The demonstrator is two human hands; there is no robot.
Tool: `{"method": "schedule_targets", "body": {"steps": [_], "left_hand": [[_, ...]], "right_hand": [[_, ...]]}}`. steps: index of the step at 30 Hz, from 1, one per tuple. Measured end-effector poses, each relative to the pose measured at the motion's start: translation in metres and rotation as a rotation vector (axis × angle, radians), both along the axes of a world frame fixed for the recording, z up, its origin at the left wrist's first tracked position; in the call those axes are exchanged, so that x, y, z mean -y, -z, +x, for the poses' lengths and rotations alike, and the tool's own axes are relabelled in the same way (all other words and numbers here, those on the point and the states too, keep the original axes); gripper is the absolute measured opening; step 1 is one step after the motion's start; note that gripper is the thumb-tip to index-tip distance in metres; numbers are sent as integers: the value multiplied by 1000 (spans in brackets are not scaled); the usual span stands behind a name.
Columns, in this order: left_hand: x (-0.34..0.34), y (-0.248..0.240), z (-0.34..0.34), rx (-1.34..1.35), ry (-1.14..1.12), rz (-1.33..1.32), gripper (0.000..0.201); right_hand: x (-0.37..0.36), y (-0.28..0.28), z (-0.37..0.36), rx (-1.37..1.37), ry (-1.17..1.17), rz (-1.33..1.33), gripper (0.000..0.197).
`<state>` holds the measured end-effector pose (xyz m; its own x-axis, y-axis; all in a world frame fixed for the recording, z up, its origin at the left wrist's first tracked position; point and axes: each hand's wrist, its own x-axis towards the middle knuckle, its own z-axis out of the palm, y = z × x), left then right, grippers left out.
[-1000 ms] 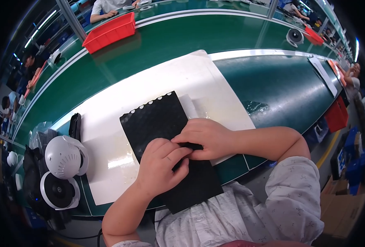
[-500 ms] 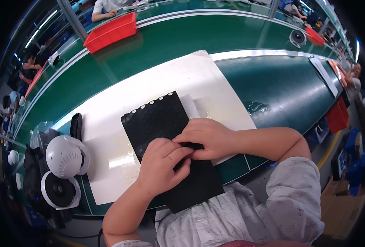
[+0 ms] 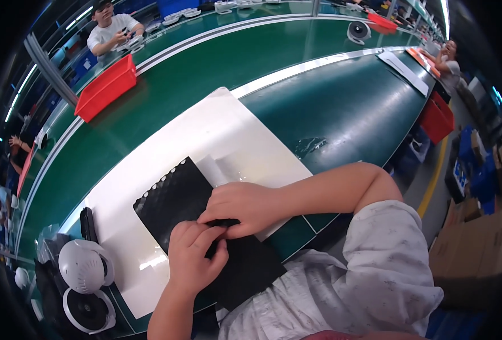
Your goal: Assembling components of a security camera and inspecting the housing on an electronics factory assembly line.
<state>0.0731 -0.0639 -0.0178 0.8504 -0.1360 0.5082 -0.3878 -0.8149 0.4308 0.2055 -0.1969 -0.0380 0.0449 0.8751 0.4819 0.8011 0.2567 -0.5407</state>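
A black sheet (image 3: 177,195) with rows of round bumps and white half-circles along its far edge lies slanted on a white board. Its near part is smooth and reaches past the table edge toward my lap. My right hand (image 3: 245,208) rests over the sheet's middle, with bent fingers gripping it. Against those fingertips, my left hand (image 3: 195,255) is closed in a pinch; whatever sits between its fingers is hidden. Both hands meet close together, low over the sheet.
Under the sheet is the white board (image 3: 120,207) on a green table. At left stand a white rounded device (image 3: 83,265), a white-and-black round base (image 3: 89,310) and a black case (image 3: 87,225). A red bin (image 3: 108,88) stands farther off. Other people sit across the line.
The whole view has swung, so table and hands appear farther left and lower. My hands stay together over the sheet's middle, with their fingers only slightly shifted.
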Motion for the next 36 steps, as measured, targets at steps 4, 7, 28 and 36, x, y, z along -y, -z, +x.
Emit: {"method": "schedule_targets", "body": {"steps": [4, 7, 28, 36], "left_hand": [[0, -2, -1, 0, -10, 7, 23], [-3, -5, -3, -4, -24, -1, 23], [-87, 2, -9, -122, -403, -197, 43], [-85, -1, -8, -214, -414, -171, 44]], "right_hand": [[-2, -2, 0, 1, -5, 6, 39], [-5, -4, 0, -9, -22, 22, 37], [-14, 2, 35, -291, 253, -235, 35], [-12, 1, 37, -244, 268, -237, 34]]}}
